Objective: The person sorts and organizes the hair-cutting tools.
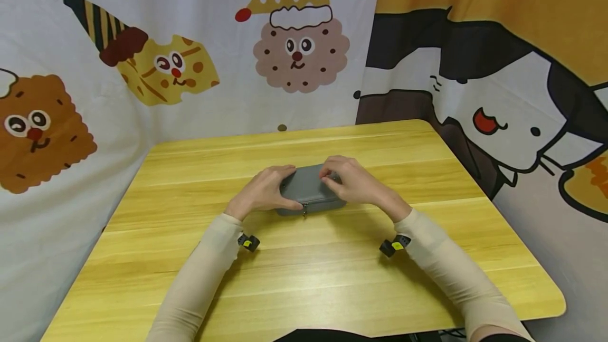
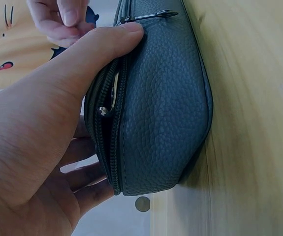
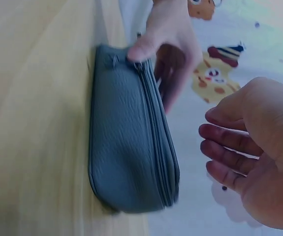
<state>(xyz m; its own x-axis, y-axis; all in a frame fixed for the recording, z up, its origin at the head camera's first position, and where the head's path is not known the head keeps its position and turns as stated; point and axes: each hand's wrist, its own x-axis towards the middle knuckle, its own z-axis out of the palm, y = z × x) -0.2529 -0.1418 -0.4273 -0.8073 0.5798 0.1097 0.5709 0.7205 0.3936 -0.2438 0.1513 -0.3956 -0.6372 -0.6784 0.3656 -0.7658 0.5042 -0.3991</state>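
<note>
A grey-blue zip case (image 1: 306, 183) of grained, leather-like material lies flat on the table. My left hand (image 1: 262, 192) grips its left end, thumb on the front side by a zipper pull (image 2: 165, 14) and fingers round the back. At that end the zip stands partly apart, and a small shiny metal tip (image 2: 103, 111) shows in the gap; what it belongs to is hidden. Over the case's right end is my right hand (image 1: 352, 181). In the right wrist view its fingers (image 3: 230, 140) curl loosely, apart from the case, holding nothing visible.
The wooden table (image 1: 304, 278) has rounded corners. Behind it hangs a white curtain (image 1: 190, 115) with cartoon prints, and a cat-print curtain (image 1: 499, 99) hangs along the right. A small black camera sits on each wrist. Dark cables (image 1: 451, 333) show below the front edge.
</note>
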